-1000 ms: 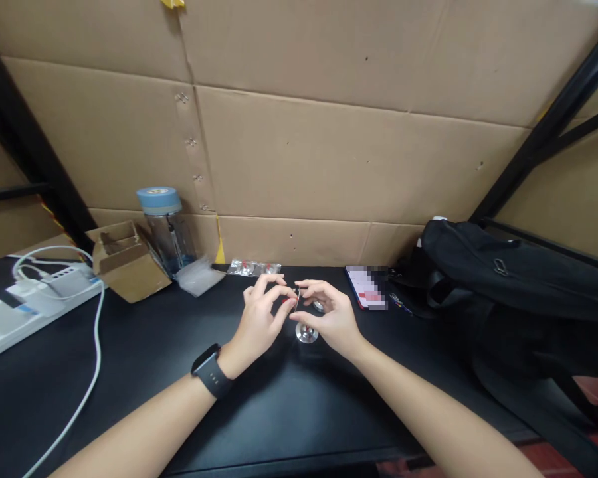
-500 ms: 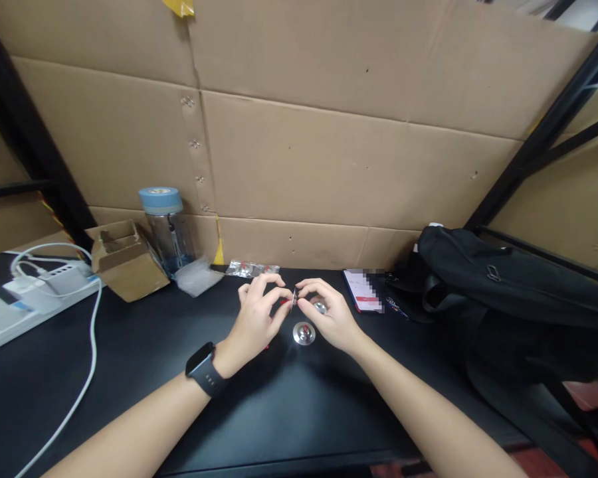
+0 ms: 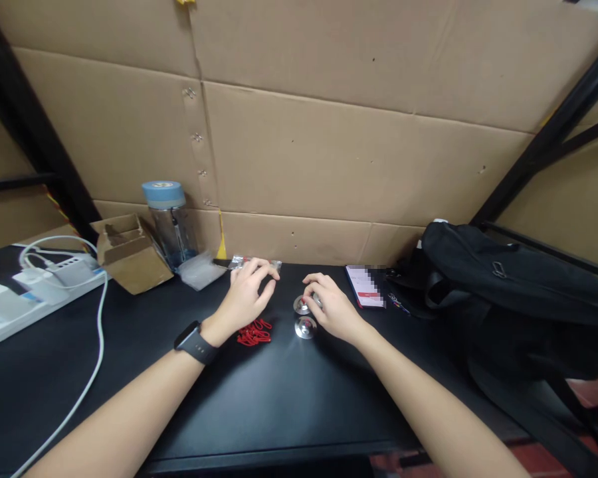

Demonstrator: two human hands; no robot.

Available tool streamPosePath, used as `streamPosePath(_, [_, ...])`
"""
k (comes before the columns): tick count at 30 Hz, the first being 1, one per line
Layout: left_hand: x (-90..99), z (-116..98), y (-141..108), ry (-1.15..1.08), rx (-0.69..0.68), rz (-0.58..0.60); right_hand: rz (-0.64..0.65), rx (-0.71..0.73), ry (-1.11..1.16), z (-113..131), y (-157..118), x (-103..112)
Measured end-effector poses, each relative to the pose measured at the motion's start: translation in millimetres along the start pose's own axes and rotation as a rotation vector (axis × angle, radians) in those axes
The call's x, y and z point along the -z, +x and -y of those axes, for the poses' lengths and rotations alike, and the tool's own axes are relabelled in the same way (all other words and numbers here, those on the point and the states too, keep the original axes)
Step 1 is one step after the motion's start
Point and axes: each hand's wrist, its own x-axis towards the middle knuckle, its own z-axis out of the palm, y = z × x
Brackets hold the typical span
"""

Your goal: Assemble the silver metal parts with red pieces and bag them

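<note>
Just behind the red cord loops (image 3: pixel 254 333), my left hand (image 3: pixel 249 295) is raised above the black table, its fingers loosely bent and thumb apart, with nothing seen in it. My right hand (image 3: pixel 331 309) hovers with curved, separated fingers over small shiny domed metal discs, like finger cymbals. One disc (image 3: pixel 301 305) lies by its fingertips; whether they touch it I cannot tell. A nearer disc (image 3: pixel 305 327) lies flat with a spot of red at its middle. Another disc (image 3: pixel 317 300) is mostly hidden by the right fingers.
Clear plastic packets (image 3: pixel 238 263) lie behind my left hand. Leftward are a plastic bag (image 3: pixel 199 272), a blue-lidded bottle (image 3: pixel 167 219), an open cardboard box (image 3: pixel 134 265) and a power strip (image 3: pixel 40 302) with a white cable. A phone (image 3: pixel 365 287) and black backpack (image 3: pixel 518 292) are at right.
My hands have moved apart, and the thin disc held between them is out of their pinch. A disc now lies by my right fingertips. The red cords have come into view.
</note>
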Motion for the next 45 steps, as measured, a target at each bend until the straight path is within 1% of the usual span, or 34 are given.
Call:
streamPosePath(4, [2.3, 26.9, 0.4, 0.063, -0.115, 0.303, 0.001, -0.001, -0.048, -3.2, -0.1, 0.6])
streamPosePath(8, [8.6, 38.7, 0.7, 0.056, -0.173, 0.526, 0.042, -0.01, -0.099, -10.3, -1.0, -7.2])
streamPosePath(11, [14.0, 39.1, 1.8, 0.0, -0.19, 0.65, 0.047, -0.022, -0.117, -16.5, -1.2, -18.4])
streamPosePath(14, [15.3, 36.6, 2.1, -0.018, -0.181, 0.69, 0.017, -0.047, -0.092, -22.6, -0.6, -27.1])
streamPosePath(16, [13.8, 34.2, 1.4, -0.008, -0.176, 0.684, -0.01, -0.061, -0.062, -28.2, 0.5, -27.2])
streamPosePath(18, [11.7, 32.1, 0.3, 0.017, -0.168, 0.659, -0.038, -0.071, -0.047, -36.0, 2.0, -21.8])
streamPosePath(21, [9.7, 30.0, -1.0, 0.046, -0.151, 0.627, -0.081, -0.098, -0.067, -49.2, 4.7, -6.6])
streamPosePath(24, [8.7, 28.5, -1.6, 0.048, -0.141, 0.637, -0.098, -0.124, -0.128, -59.5, 6.1, 8.6])
streamPosePath(27, [6.6, 26.6, -2.3, 0.064, -0.129, 0.63, -0.044, -0.166, -0.165, -64.9, 5.1, 17.1])
streamPosePath(30, [4.0, 25.2, -3.2, 0.079, -0.131, 0.614, 0.03, -0.203, -0.115, -67.6, 2.4, 18.9])
streamPosePath(35, [6.3, 28.9, -3.9, 0.141, -0.129, 0.585, 0.167, -0.145, -0.027, -67.4, -0.4, 17.1])
streamPosePath(36, [8.5, 31.3, -3.9, 0.182, -0.111, 0.553, 0.193, -0.139, -0.013, -66.7, -0.4, 16.9])
streamPosePath(38, [14.5, 38.3, -3.5, 0.323, -0.032, 0.443, 0.219, -0.14, 0.006, -65.2, 0.2, 17.0])
streamPosePath(40, [22.3, 47.5, -2.8, 0.492, 0.083, 0.318, 0.22, -0.145, 0.011, -63.8, 0.9, 17.3])
streamPosePath(42, [31.0, 57.7, -1.9, 0.608, 0.194, 0.222, 0.214, -0.145, 0.011, -62.9, 1.4, 17.6])
streamPosePath(44, [39.4, 67.4, -0.9, 0.661, 0.293, 0.175, 0.215, -0.146, 0.014, -62.6, 1.4, 17.6])
streamPosePath(45, [43.3, 71.6, -0.6, 0.684, 0.341, 0.177, 0.216, -0.148, 0.016, -62.5, 1.3, 17.6])
